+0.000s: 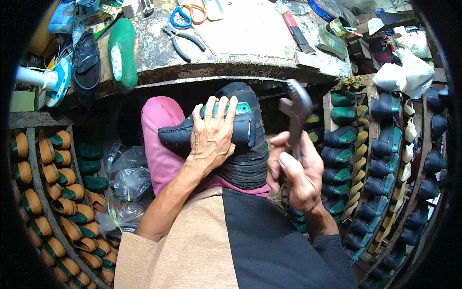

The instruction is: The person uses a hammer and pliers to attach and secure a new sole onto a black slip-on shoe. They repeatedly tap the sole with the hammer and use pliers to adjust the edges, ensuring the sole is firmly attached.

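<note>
My left hand [211, 125] lies over a black shoe [175, 137] on my lap and grips it, fingers wrapped across the opening. A green shoe last [244, 107] fills the shoe, whose toe points left and heel right. Beneath the shoe, dark ribbed material [243, 166] covers my right thigh, while pink cloth [161, 125] shows on the left one. Raised to the right of the shoe, my right hand [298, 173] is closed round a dark metal tool that looks like lasting pincers [299, 103]. Its curved head points up, slightly blurred and apart from the shoe.
Ahead, a worn workbench [159, 62] bears scissors [187, 15], pliers [183, 42], a red-handled knife [298, 32] and a green last [123, 55]. Racks of tan shoes [72, 229] stand left, racks of black shoes [337, 156] right. Plastic bags [130, 183] lie beside my left leg.
</note>
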